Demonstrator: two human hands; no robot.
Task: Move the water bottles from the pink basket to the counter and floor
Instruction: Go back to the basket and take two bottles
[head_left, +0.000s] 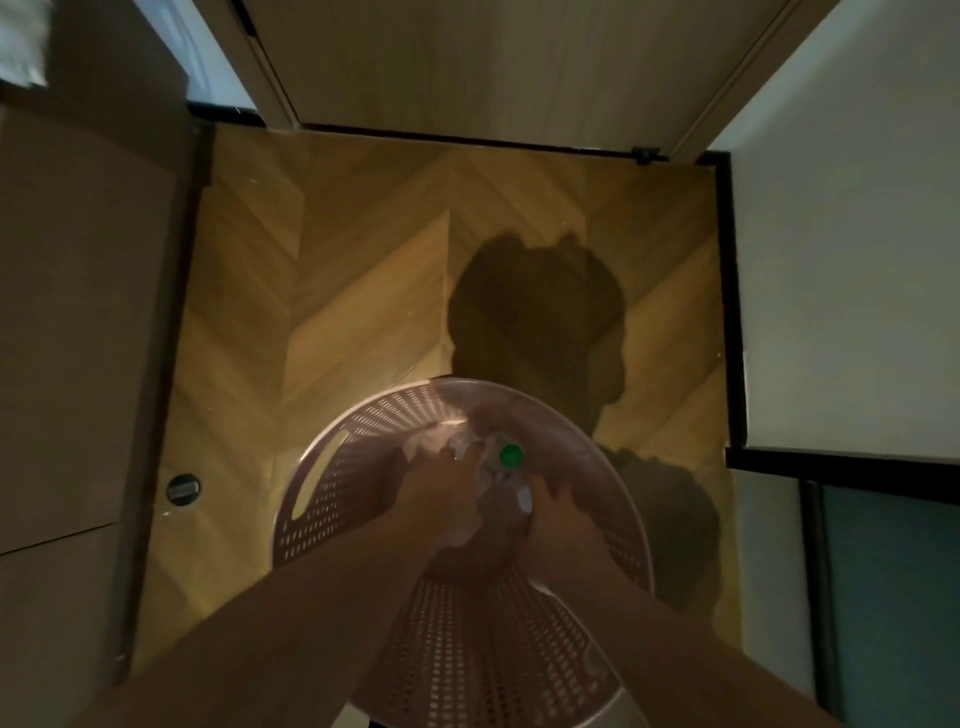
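Both hands reach down into the pink basket, a round perforated tub with a slot handle on its left wall, standing on the herringbone wood floor. Left hand is deep inside the basket, fingers curled down among the clear water bottles; it seems to grip one, though dim light and blur leave the exact hold uncertain. Right hand lies just right of the left hand, fingers bent and pressed against a bottle with a white cap; cannot tell if they close round it. Green cap shows on another bottle toward the basket's far side, just beyond both hands. All visible bottles sit inside the basket. Beyond the basket, a closed door. Left of the basket, a tall brown cabinet panel and a small round floor fitting. Right of the basket, a white wall with dark skirting.
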